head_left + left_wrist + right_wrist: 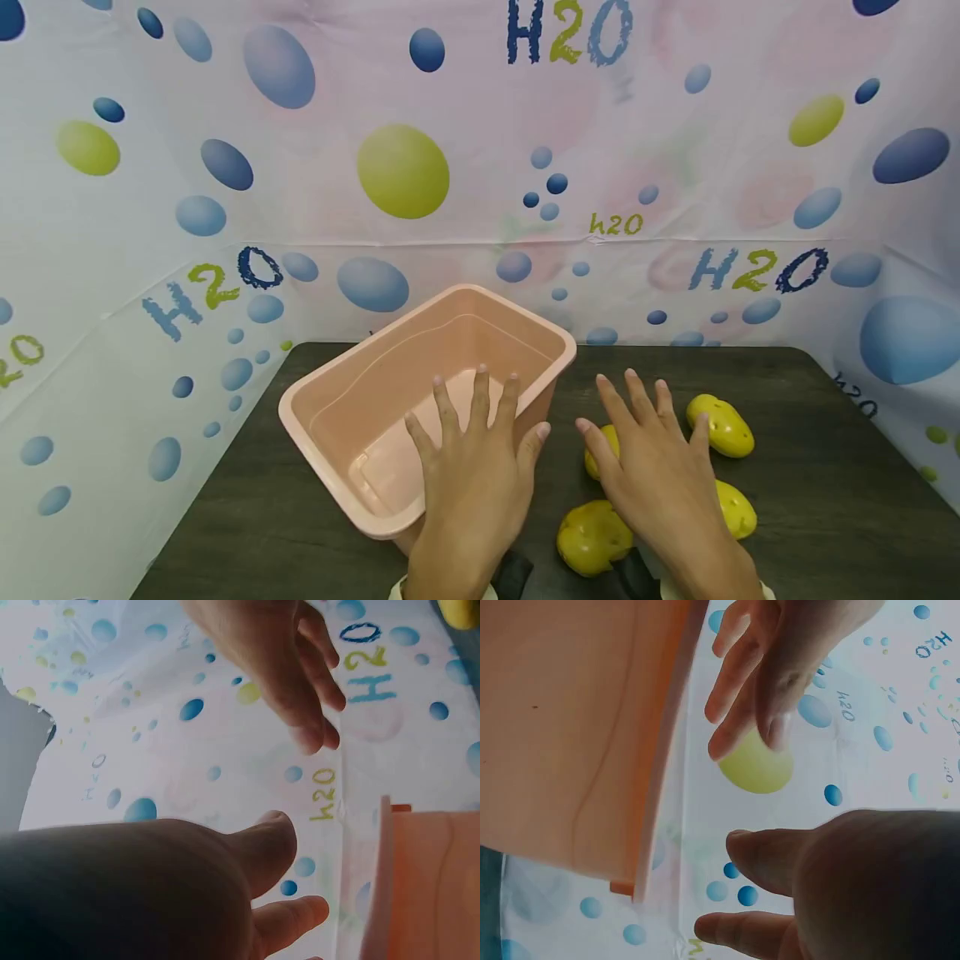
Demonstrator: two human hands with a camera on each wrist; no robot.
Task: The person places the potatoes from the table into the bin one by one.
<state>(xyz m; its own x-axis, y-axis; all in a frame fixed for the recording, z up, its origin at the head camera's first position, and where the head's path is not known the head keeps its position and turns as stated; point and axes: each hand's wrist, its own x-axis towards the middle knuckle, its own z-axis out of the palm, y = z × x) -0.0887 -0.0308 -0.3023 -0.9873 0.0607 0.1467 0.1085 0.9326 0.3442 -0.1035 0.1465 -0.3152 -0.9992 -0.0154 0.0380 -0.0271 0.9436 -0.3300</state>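
Observation:
My left hand (477,483), fingers spread and straight, is over the near right side of a peach-coloured plastic tub (330,408) in the head view. My right hand (663,475) is spread the same way, back of the hand up, above some yellow potato-like things. Neither hand holds anything. One oval yellow piece (722,427) lies past the right fingertips; another (737,510) shows beside that hand. A third (602,452) is partly hidden behind the thumb. Nearest me sits a rounder, greenish-yellow piece (592,537). Both wrist views show the two hands raised, apart, near the tub's wall (562,735).
The tub stands at an angle on a dark wood-grain table (810,433). Behind and around the table hangs a white sheet (480,100) printed with blue and green dots and H2O lettering. Dark straps (513,575) show by the wrists.

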